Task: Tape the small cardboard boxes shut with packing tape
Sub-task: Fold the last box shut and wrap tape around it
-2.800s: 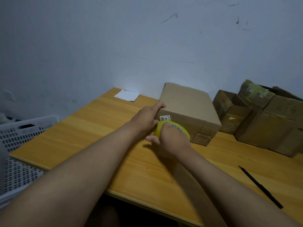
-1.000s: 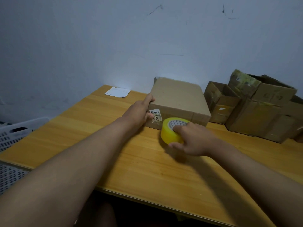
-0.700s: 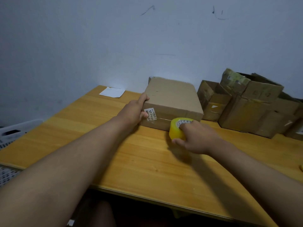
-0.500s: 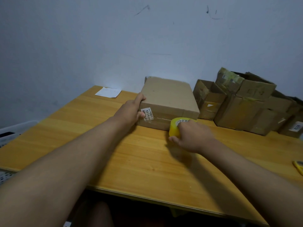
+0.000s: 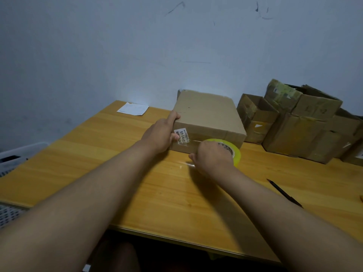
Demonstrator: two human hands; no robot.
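A closed brown cardboard box [image 5: 206,114] stands on the wooden table [image 5: 137,183] near the wall, with a white label on its near side. My left hand [image 5: 161,134] grips the box's near left corner, thumb on the front over the label, fingers along the left side. My right hand [image 5: 213,158] grips a yellow roll of packing tape [image 5: 234,152] against the box's near face. A clear strip of tape runs from the roll leftward along the front of the box toward the label.
A heap of worn cardboard boxes [image 5: 300,124] fills the back right of the table. A black pen [image 5: 283,193] lies at the right. A white paper slip [image 5: 132,108] lies at the back left corner. A white plastic crate [image 5: 11,160] stands left of the table.
My right hand has carried the tape roll rightward along the box's near face, drawing tape out across it. My left hand has kept its hold on the near left corner.
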